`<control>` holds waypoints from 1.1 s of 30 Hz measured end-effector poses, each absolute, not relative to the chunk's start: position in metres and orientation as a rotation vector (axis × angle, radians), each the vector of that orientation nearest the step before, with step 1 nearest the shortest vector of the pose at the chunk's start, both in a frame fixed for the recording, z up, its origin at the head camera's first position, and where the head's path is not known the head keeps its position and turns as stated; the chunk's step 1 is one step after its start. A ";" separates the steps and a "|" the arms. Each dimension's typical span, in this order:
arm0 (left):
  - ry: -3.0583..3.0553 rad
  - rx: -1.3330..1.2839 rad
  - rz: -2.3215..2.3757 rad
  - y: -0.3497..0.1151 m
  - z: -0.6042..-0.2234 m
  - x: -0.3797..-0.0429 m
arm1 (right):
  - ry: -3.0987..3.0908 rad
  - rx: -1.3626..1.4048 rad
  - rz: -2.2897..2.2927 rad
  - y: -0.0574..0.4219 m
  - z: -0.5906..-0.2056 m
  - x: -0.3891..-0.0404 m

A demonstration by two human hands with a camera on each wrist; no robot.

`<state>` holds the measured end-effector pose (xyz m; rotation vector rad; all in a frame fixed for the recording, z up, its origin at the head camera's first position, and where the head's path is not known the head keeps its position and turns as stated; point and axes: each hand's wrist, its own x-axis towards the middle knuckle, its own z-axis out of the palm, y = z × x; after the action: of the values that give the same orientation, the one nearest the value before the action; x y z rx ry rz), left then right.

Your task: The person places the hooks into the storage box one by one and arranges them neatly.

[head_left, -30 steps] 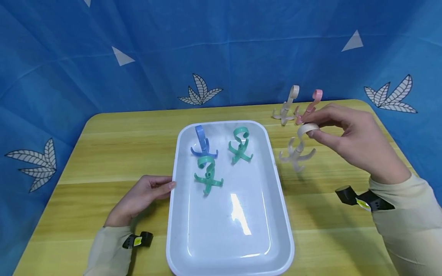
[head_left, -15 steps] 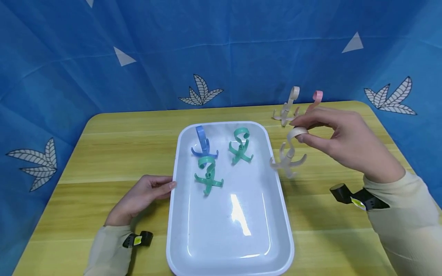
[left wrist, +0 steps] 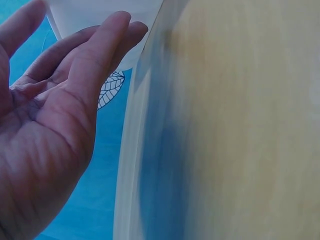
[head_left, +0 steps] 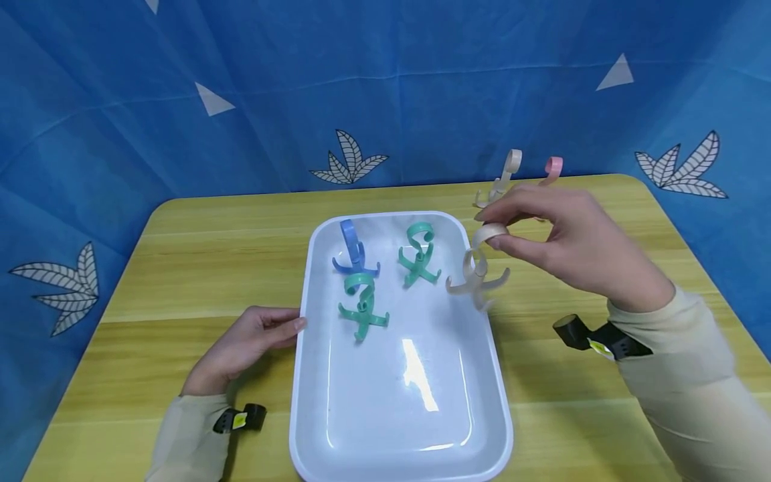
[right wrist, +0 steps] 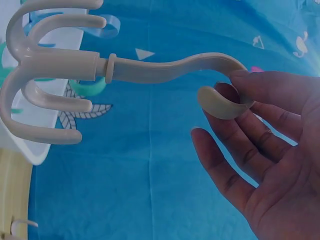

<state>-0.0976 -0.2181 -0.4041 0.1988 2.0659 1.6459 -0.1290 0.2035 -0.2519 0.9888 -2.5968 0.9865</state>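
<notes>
My right hand (head_left: 542, 241) pinches the curled top of a cream rotating four-prong hook (head_left: 476, 278), whose prongs hang over the right rim of the white tray (head_left: 397, 402). In the right wrist view, thumb and fingers grip the curl of this cream hook (right wrist: 160, 70). At the tray's left rim, my left hand (head_left: 249, 345) holds the edge, thumb at the rim and fingers beside it; the left wrist view shows these fingers fairly straight against the tray (left wrist: 142, 15). Inside the tray lie a blue hook (head_left: 355, 258) and two green hooks (head_left: 418, 261).
Behind my right hand, at the table's back right, stand another cream hook (head_left: 508, 167) and a partly hidden pink hook (head_left: 553, 167). The wooden table (head_left: 229, 248) ends at a blue cloth backdrop (head_left: 452, 100).
My right hand has moved left with the cream hook, from beside the tray to above its right rim. My left hand and the tray have stayed put.
</notes>
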 end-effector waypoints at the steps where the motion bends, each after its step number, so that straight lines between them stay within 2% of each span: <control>1: 2.064 0.200 1.644 -0.218 -0.404 -0.098 | -2.594 1.003 1.005 0.202 -0.252 -0.129; 17: 2.056 0.234 1.619 -0.219 -0.403 -0.101 | -2.563 1.149 1.160 0.181 -0.269 -0.135; 33: 2.052 0.241 1.626 -0.220 -0.404 -0.101 | -2.688 1.094 1.331 0.170 -0.292 -0.135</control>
<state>-0.1006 -0.2198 -0.4044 0.2411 2.0519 1.6257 -0.1346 0.1702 -0.2922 1.0936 -2.6878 1.3307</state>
